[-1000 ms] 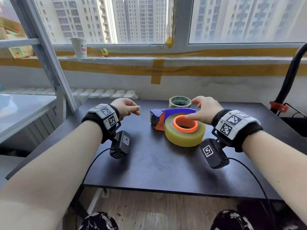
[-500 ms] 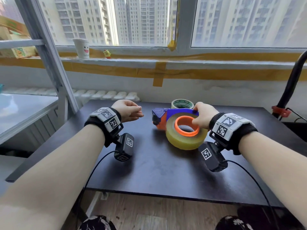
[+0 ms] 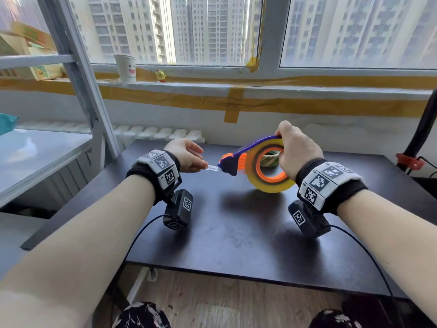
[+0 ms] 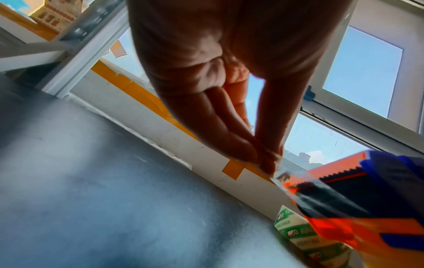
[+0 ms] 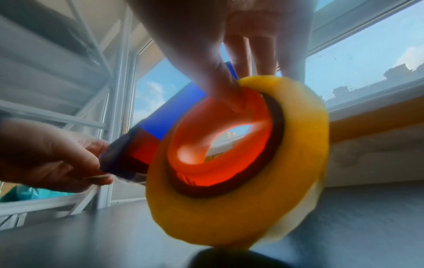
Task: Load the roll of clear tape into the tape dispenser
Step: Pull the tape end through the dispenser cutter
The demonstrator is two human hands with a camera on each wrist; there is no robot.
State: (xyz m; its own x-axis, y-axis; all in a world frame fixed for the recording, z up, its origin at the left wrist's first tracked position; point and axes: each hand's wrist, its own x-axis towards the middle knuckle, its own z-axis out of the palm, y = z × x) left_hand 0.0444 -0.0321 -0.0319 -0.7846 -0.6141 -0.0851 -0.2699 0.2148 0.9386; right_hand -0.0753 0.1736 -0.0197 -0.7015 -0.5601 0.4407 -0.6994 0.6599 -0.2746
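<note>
Head view, nearest first: both forearms reach over the dark table [image 3: 236,233], each wrist carrying a strapped camera. The right hand [image 3: 298,152] lifts the blue-and-orange plastic tape dispenser [image 3: 233,159] clear of the table, tilted, its grip curled over the top of the blue handle with the thumb hooked inside the orange hub. The thick roll of clear yellowish packing tape [image 3: 269,183] already sits on that hub. To its left, the left hand [image 3: 186,157] pinches the loose clear tape end [image 3: 212,168] between thumb and fingertips [image 4: 266,159], just at the dispenser's nose, where the serrated orange cutter shows in the left wrist view.

Seating looks done; I judge the step in hand to be threading. Next, the strip probably needs drawing out taut and laying flat across the blade, without twisting or sticking to itself.

Behind, a smaller green-printed tape roll [image 3: 270,159] rests on the table, then the windowsill with a white paper cup [image 3: 125,67].
</note>
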